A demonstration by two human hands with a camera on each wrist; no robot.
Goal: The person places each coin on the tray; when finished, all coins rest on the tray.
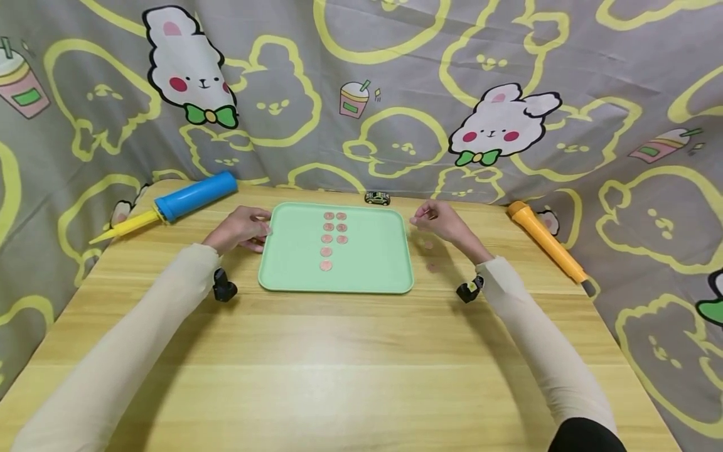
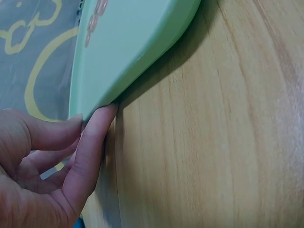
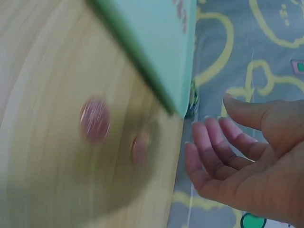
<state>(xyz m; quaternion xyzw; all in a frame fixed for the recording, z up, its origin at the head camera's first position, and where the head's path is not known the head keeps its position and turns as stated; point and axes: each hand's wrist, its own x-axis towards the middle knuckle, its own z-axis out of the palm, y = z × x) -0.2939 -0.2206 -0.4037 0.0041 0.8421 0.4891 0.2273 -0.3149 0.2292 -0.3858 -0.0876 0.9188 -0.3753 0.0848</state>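
Observation:
A light green tray (image 1: 373, 251) lies on the table, bearing several copper-coloured coins (image 1: 326, 252) in two columns, the left one longer. At the tray's left edge my left hand (image 1: 244, 227) pinches the rim between thumb and fingers, as the left wrist view shows. My right hand (image 1: 443, 221) hovers just right of the tray's far right corner. In the right wrist view its fingers (image 3: 209, 156) are loosely bent, the thumb stands apart, and nothing shows between them. Two more coins, a nearer one (image 3: 95, 119) and a farther one (image 3: 139, 148), lie on the wood below, blurred.
Behind the tray stands a small toy car (image 1: 377, 198). A blue and yellow pump (image 1: 194, 196) lies at the back left, and an orange microphone-shaped object (image 1: 548, 242) at the right edge. A patterned curtain (image 1: 395, 81) hangs along the table's far side.

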